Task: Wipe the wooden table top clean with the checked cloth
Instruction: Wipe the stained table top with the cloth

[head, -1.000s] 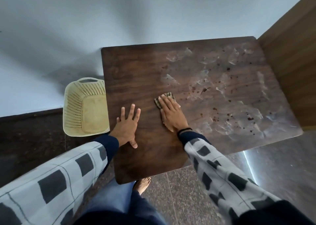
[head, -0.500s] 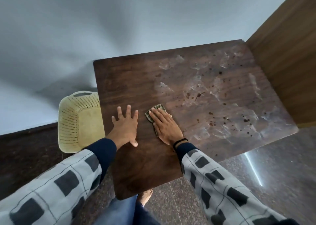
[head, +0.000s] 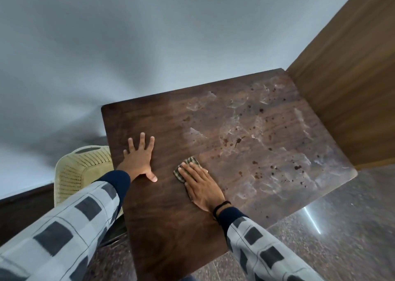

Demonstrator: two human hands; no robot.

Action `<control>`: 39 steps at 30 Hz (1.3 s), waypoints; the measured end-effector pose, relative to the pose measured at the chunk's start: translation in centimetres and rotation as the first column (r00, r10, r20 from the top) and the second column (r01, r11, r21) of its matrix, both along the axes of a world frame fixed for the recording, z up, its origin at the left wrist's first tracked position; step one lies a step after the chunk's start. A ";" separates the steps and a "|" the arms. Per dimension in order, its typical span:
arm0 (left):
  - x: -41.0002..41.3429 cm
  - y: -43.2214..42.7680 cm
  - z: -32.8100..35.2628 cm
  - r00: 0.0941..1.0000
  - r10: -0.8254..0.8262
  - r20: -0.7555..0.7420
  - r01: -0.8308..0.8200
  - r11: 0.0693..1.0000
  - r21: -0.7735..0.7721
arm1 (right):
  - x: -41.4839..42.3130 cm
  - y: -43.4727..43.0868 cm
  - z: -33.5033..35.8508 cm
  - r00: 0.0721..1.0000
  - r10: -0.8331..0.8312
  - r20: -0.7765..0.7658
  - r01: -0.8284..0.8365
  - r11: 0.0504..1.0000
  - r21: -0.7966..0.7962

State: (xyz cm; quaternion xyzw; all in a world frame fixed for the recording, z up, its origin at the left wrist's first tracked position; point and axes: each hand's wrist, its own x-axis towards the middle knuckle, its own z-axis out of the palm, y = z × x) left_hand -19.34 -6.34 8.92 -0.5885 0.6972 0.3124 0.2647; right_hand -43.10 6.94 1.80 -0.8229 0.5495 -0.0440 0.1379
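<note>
Mid-wipe, I'd say: right hand (head: pixel 201 186) lies flat on the cloth (head: pixel 190 160), fingers straight & together, pressing it to the table (head: pixel 171 227). No grip, just palm weight on top. The cloth is a small folded pad, mostly hidden under the fingers, only its far & left edges peeking out. It sits approx mid-table toward the near side, right at the border btwn the dark, clean-looking left part and the dirty right part. Meanwhile left hand (head: pixel 139 163) is flat on the wood too, fingers spread wide, holding nothing, near the left edge; looks like a brace. The right half of the top is covered w/ pale dried smears (head: pixel 295 174) and dark spots (head: pixel 261 110), all the way to the far corner by the wood panel (head: pixel 352 88). My guess is maybe a third done, most of the mess untouched. Next move prob needs the pad pushed away & rightward into the smears w/ firm downward pressure and overlapping passes; dried spots may want scrubbing back & forth, not one sweep. Risk: w/ no grip the cloth could slip from under the palm or bunch up. A basket (head: pixel 81 169) stands on the floor (head: pixel 342 238) just beside the table's left edge.
</note>
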 end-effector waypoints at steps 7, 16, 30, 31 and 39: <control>0.3 -0.2 -0.2 1.000 0.004 -0.017 -0.003 1.000 0.025 | -2.2 -4.5 1.1 0.979 0.199 -0.052 -0.197 0.980 0.029; 0.1 -0.6 -0.5 0.999 0.036 -0.034 -0.035 0.999 0.035 | -2.5 -6.1 1.1 0.960 0.276 -0.038 -0.275 0.961 0.029; 0.2 -0.6 -0.5 0.998 0.036 -0.054 -0.035 0.999 0.016 | 1.6 -8.3 1.1 0.984 -0.157 0.083 0.155 0.987 0.030; 0.1 -0.6 -0.6 0.998 0.034 -0.051 -0.033 0.999 0.014 | 2.0 -7.3 0.8 0.995 -0.062 0.072 0.062 0.998 0.005; 0.3 -0.9 -0.9 0.998 0.041 -0.056 -0.041 0.999 0.017 | 1.6 -12.5 1.2 0.990 -0.132 0.056 0.129 0.990 0.053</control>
